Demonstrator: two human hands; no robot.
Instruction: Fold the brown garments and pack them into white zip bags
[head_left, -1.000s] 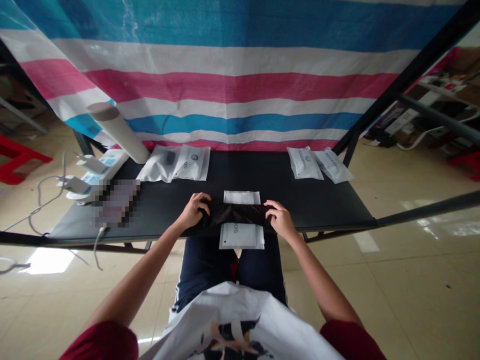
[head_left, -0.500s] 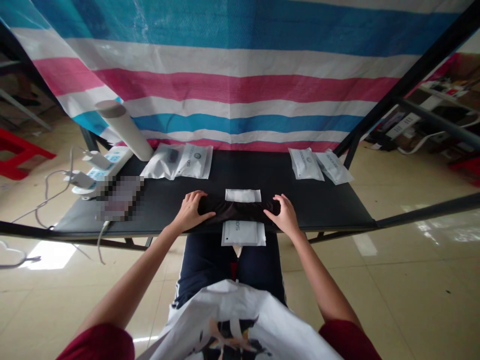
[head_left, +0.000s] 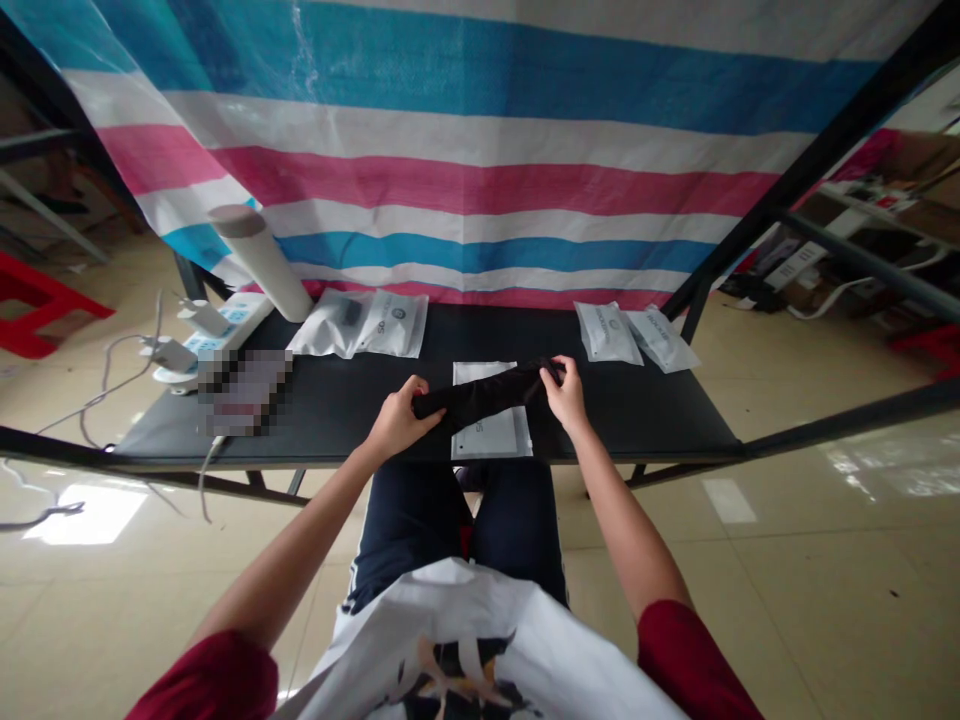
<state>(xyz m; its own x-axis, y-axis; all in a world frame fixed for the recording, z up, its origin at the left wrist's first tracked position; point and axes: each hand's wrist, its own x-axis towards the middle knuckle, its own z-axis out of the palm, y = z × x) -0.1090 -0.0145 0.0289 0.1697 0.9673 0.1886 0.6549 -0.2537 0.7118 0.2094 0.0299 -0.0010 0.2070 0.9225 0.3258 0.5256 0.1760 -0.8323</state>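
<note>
A folded strip of black cloth (head_left: 484,396) stretches between my two hands, tilted with its right end higher. My left hand (head_left: 403,412) pinches its left end between thumb and fingers. At the other end, my right hand (head_left: 562,390) grips the cloth with bent fingers. Beneath the cloth a white printed pouch (head_left: 495,436) lies flat at the front edge of the black table (head_left: 360,400); the cloth covers its middle. What kind of item the cloth is, I cannot tell.
White pouches (head_left: 394,325) lie at the back left beside a pale bottle (head_left: 262,262). More printed pouches (head_left: 609,332) rest at the back right. A power strip (head_left: 232,325) with chargers and a blurred-out device (head_left: 246,392) with a cable occupy the left. A striped sheet (head_left: 465,180) hangs behind.
Both hands have lifted the black cloth, its right end raised and the strip now narrower and slanted. The pouch under it lies farther onto the table, away from my lap.
</note>
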